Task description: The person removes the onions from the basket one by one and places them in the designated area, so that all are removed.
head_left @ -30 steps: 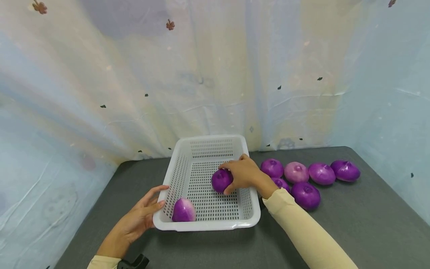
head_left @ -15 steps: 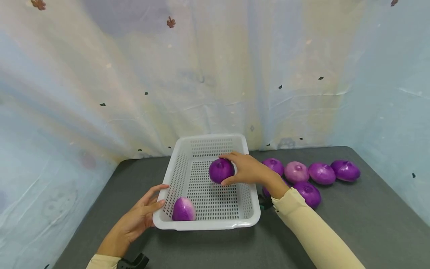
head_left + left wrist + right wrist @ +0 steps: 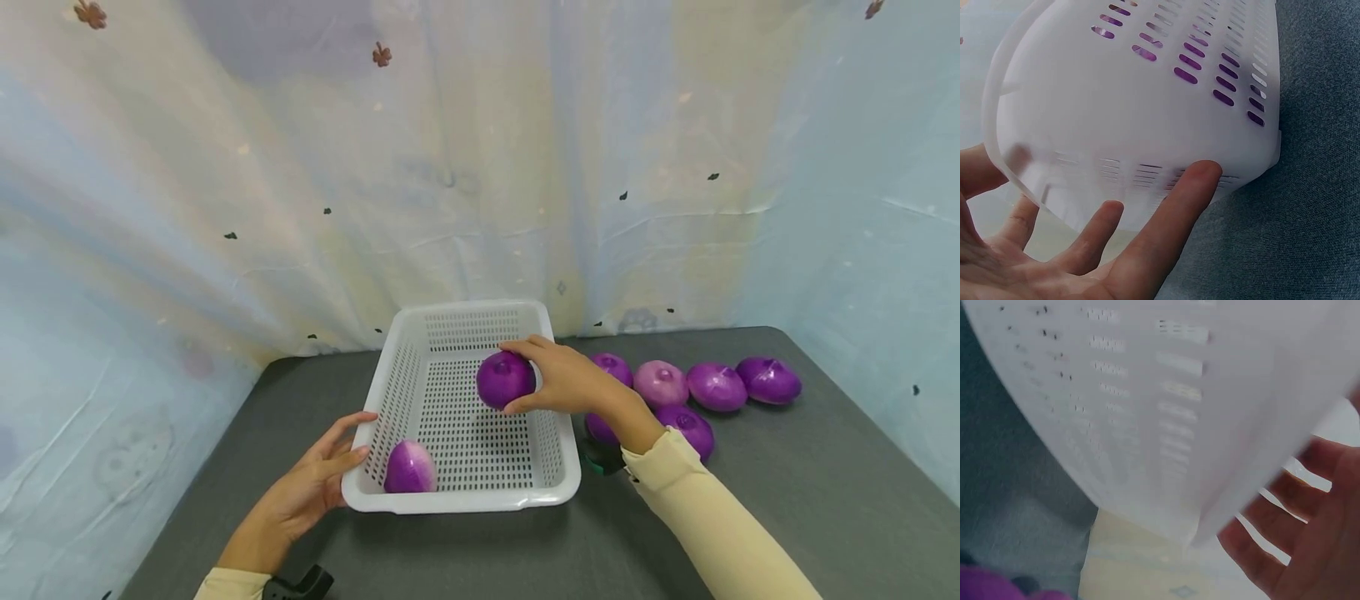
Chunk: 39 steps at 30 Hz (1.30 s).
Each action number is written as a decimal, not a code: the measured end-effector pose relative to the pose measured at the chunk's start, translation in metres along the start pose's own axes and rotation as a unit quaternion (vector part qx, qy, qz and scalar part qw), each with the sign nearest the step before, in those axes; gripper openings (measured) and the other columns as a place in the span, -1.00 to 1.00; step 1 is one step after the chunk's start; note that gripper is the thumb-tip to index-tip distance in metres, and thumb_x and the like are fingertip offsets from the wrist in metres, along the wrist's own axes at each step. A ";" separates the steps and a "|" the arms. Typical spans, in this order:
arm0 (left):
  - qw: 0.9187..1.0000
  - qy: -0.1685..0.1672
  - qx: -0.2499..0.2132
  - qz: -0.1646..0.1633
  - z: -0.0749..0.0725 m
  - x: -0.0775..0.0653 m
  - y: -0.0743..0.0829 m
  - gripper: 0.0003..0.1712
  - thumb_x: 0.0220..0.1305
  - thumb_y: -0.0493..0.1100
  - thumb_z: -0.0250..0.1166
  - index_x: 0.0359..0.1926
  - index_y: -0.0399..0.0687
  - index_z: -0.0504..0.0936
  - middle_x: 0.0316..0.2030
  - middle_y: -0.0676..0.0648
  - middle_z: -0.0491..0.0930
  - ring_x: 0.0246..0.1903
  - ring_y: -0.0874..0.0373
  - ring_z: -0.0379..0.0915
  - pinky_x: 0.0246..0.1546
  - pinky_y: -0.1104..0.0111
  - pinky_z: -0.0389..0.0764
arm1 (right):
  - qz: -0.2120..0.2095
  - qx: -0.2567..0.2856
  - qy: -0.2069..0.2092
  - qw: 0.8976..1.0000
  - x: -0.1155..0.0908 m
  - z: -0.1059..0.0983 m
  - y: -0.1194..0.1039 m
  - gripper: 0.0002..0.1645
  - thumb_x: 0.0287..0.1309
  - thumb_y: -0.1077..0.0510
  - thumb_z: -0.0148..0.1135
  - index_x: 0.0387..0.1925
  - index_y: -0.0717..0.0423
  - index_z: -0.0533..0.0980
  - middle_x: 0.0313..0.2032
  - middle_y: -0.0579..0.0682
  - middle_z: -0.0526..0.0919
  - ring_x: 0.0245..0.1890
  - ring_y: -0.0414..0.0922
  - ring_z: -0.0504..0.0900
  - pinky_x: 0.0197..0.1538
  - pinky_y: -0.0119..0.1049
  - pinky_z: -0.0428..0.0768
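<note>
My right hand [image 3: 562, 377] grips a glossy purple onion [image 3: 504, 379] over the right half of a white slotted plastic basket [image 3: 461, 502], thumb on the near side and fingers on the far side. In the right wrist view, the right hand's fingers [image 3: 1260, 519] show beyond the basket's rim, which hides the onion. A second onion [image 3: 410, 467], purple and white, lies in the basket's near left corner. My left hand [image 3: 318, 471] rests against the basket's left side. Its fingers [image 3: 1166, 225] are extended along the outer wall in the left wrist view.
Several more onions [image 3: 717, 387] lie in a group on the dark grey table [image 3: 810, 467], right of the basket; my right forearm partly covers some. One of them [image 3: 661, 383] is paler pink. A patterned curtain [image 3: 480, 167] hangs behind the table and along both sides.
My right hand has raised the onion off the basket's floor and shifted slightly right with it. The left hand, the basket and the second onion stay where they were.
</note>
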<state>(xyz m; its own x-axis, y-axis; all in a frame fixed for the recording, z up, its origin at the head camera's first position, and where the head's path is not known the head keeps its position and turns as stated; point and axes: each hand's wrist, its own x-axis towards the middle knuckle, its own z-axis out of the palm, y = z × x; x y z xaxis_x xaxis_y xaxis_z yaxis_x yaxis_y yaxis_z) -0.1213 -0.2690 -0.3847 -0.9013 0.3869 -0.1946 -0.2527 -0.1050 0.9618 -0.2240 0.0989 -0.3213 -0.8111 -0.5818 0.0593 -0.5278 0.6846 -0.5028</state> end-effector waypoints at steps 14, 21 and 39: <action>1.000 0.008 0.004 -0.004 0.001 -0.001 0.002 -0.50 0.55 -0.15 0.03 0.38 0.39 0.23 0.21 0.14 0.43 0.02 0.11 0.60 -0.14 0.14 0.70 | 0.021 -0.002 0.058 0.998 -0.045 -0.020 0.024 0.12 -0.07 -0.35 0.49 0.47 -0.13 0.24 0.28 0.04 0.43 0.15 0.04 0.55 0.13 0.14 0.56; 1.000 0.015 0.000 -0.011 0.002 -0.001 0.002 -0.49 0.55 -0.14 0.03 0.40 0.37 0.20 0.20 0.15 0.43 0.02 0.10 0.60 -0.12 0.12 0.69 | 0.041 -0.026 0.068 0.997 -0.065 -0.033 0.040 0.15 -0.09 -0.47 0.42 0.48 -0.17 0.22 0.37 0.04 0.34 0.29 0.12 0.45 0.16 0.23 0.49; 1.000 0.012 -0.004 -0.011 0.001 -0.001 0.000 -0.50 0.55 -0.15 0.03 0.38 0.38 0.21 0.20 0.16 0.43 0.03 0.10 0.60 -0.11 0.10 0.68 | 0.071 -0.079 0.066 0.992 -0.120 -0.057 0.087 0.11 0.01 -0.45 0.36 0.46 -0.04 0.24 0.25 0.17 0.43 0.17 0.17 0.55 0.03 0.21 0.55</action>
<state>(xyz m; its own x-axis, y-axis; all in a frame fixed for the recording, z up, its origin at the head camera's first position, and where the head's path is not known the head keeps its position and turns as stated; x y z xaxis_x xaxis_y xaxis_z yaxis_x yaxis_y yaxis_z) -0.1204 -0.2681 -0.3846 -0.9039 0.3670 -0.2198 -0.2748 -0.1046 0.9558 -0.1874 0.2534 -0.3227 -0.9002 -0.4198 0.1157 -0.4311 0.8216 -0.3731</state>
